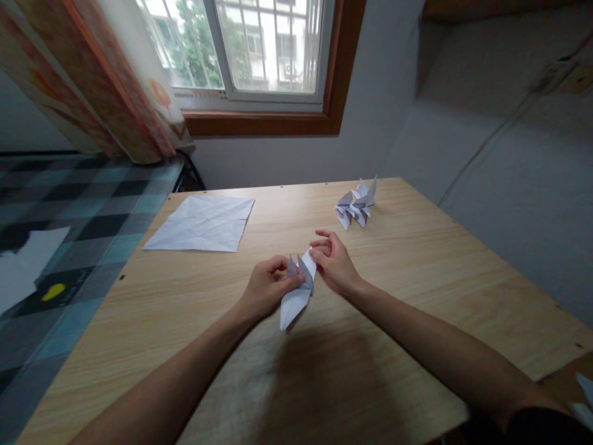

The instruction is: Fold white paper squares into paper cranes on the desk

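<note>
Folded paper (294, 306): in the head view it is sitting between the two hands over the middle of the bench (407, 284), two narrow points sticking up and one long flap slanting toward the person; whether it is touching the wood, I can't tell.
Left hand (271, 285): its grip is pinching the paper's middle, the thumb lying across the front by the upright points.
Right hand (334, 259): its grip is looking narrow, thumb and forefinger apparently holding the tip of the far flap (308, 262), the other fingers curling loosely.
Crease: the work is calling, I'd judge, for the left pinch to be steadying the centre while the right is easing the flap gently along its fold; tugging would be risking a tear, squeezing would be flattening the points.
Bench top: pale wood grain is showing all round, with shadow falling below the hands.
Creased sheet (199, 224): it is lying flat at the far left.
Folded pieces (344, 203): they are standing clustered toward the far right, apart from both hands.
Window (273, 55): daylight is coming through, a patterned curtain (99, 80) hanging beside it.
Checked cloth (32, 207): it is spreading out left of the bench, carrying white paper (28, 272).
Wall (375, 93): a cord (482, 148) is running down its right part.
</note>
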`<state>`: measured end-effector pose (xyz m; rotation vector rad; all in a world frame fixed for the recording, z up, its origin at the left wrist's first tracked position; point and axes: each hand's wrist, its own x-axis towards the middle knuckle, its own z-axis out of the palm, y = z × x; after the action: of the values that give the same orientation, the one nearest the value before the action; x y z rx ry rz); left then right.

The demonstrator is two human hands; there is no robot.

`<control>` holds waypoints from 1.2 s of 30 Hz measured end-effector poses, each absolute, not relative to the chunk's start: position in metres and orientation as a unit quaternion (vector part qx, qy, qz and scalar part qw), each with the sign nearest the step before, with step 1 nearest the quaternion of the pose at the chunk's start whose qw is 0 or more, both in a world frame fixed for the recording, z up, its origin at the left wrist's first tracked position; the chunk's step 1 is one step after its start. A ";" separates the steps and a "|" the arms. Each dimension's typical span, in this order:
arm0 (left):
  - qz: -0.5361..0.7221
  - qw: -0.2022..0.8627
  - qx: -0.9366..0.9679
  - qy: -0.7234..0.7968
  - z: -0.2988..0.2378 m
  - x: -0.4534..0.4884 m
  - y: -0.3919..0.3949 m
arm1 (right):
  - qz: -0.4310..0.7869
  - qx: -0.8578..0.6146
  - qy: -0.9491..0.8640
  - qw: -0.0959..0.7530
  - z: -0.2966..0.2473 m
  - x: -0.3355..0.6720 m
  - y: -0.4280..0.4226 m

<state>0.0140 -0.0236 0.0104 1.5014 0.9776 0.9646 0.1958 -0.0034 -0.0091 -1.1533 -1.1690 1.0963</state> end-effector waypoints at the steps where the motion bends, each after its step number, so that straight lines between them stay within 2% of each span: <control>1: 0.404 0.537 0.617 0.409 0.010 0.014 -0.024 | 0.404 -0.493 -0.519 0.569 -0.005 0.197 -0.004; 3: 0.412 0.547 0.603 0.409 0.010 0.015 -0.024 | 0.330 -0.466 -0.580 0.581 0.005 0.202 -0.005; 4: 0.415 0.550 0.599 0.407 0.010 0.015 -0.024 | 0.331 -0.432 -0.611 0.575 0.010 0.204 -0.006; 9: 0.409 0.556 0.601 0.401 0.012 0.015 -0.023 | 0.456 -0.299 -0.668 0.507 0.027 0.208 -0.007; 13: 0.405 0.537 0.621 0.402 0.010 0.015 -0.024 | 0.512 -0.294 -0.663 0.460 0.028 0.206 -0.010; 17: 0.389 0.498 0.661 0.406 0.007 0.015 -0.025 | 0.459 -0.334 -0.697 0.438 0.031 0.203 -0.014; 19: 0.412 0.430 0.695 0.404 0.008 0.014 -0.024 | 0.411 -0.361 -0.712 0.441 0.033 0.202 -0.016; 21: 0.472 0.314 0.718 0.404 0.012 0.011 -0.024 | 0.348 -0.401 -0.717 0.453 0.036 0.202 -0.017; 25: 0.573 -0.006 0.737 0.359 0.021 0.007 -0.032 | 0.246 -0.498 -0.685 0.471 0.044 0.202 -0.018; 28: 0.525 -0.213 0.786 0.248 0.025 0.011 -0.044 | 0.249 -0.539 -0.655 0.467 0.047 0.200 -0.018; 31: 0.439 -0.265 0.822 0.248 0.026 0.018 -0.050 | 0.340 -0.546 -0.617 0.453 0.046 0.197 -0.019; 36: 0.394 -0.214 0.818 0.360 0.023 0.021 -0.045 | 0.504 -0.520 -0.529 0.443 0.048 0.194 -0.020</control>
<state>0.0214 -0.0451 0.0230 2.9911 1.3180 1.4419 0.1941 -0.0200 0.0476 -1.2891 -1.3121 1.2505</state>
